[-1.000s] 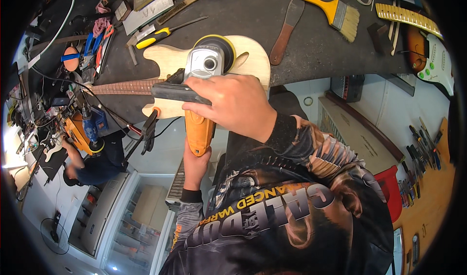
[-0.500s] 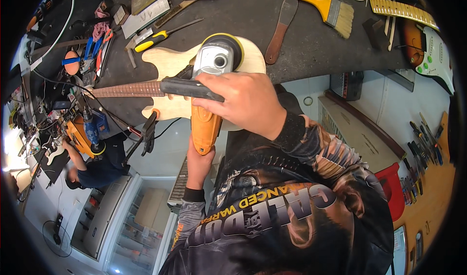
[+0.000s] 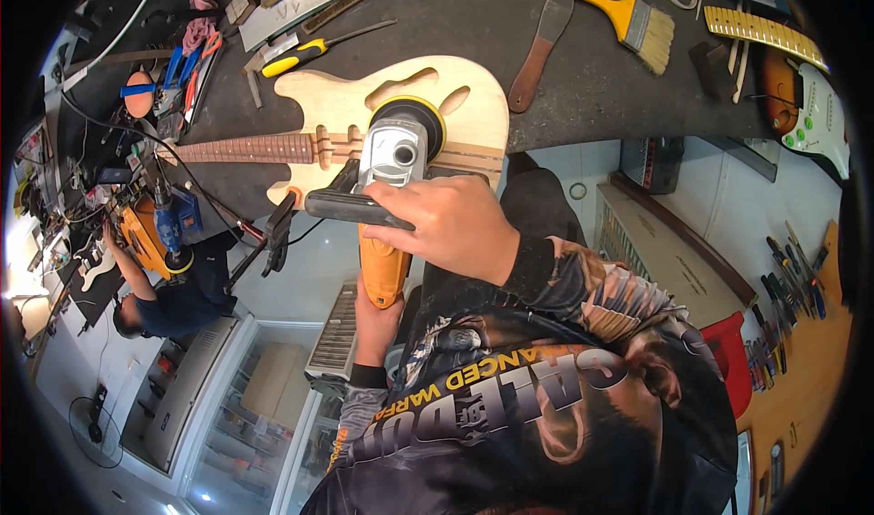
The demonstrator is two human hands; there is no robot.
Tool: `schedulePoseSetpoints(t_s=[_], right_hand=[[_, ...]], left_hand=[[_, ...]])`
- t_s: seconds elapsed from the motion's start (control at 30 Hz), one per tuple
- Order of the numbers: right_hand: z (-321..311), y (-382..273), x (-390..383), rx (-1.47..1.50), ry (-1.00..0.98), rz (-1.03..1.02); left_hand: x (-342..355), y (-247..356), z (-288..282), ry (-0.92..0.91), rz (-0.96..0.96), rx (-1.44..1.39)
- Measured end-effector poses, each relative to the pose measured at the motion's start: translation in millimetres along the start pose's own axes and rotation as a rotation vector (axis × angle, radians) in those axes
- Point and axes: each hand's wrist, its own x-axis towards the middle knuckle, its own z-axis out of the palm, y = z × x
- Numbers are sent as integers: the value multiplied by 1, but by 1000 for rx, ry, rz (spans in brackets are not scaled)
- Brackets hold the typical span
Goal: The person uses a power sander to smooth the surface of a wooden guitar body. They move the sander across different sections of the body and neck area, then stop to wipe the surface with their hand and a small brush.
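An unpainted pale guitar body lies on the dark bench, its neck with a brown fretboard pointing left. On its face rests the yellow-edged round pad of an orange and silver angle sander, over the middle strip near the body's lower side. Wrapped round the sander's black side handle is my right hand. My left hand grips the orange rear end of the tool from below; its fingers are partly hidden. Carved hollows in the wood show beyond the pad.
A black clamp with an orange pad holds the body's near edge. Beyond lie a yellow-handled file, a brown-handled blade and a wide brush. A sunburst guitar is at right. Another person works at left.
Both hands have drawn the sander toward me across the guitar body, uncovering the carved hollows beyond it. The whole view has also shifted slightly.
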Motion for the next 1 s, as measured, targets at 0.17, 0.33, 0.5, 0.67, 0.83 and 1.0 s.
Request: schedulePoseSetpoints(t_s=[0.17,0.33,0.5,0.67,0.83,1.0], right_hand=[[-11,-8,-16,-42,-27,60],[-15,-5,-37,-28,22,101],[2,-15,-21,-31,-77,59],[3,-11,-26,-17,-25,58],[-23,-10,-52,-21,-24,156],[-4,-13,-48,-1,-23,100]], left_hand=[[-4,3,3,-46,-2,-26],[-10,11,8,-116,0,61],[-16,-11,0,-50,-34,9],[-13,-20,2,-15,-3,7],[-16,-1,14,-118,36,84],[-25,-23,7,-107,-13,53]])
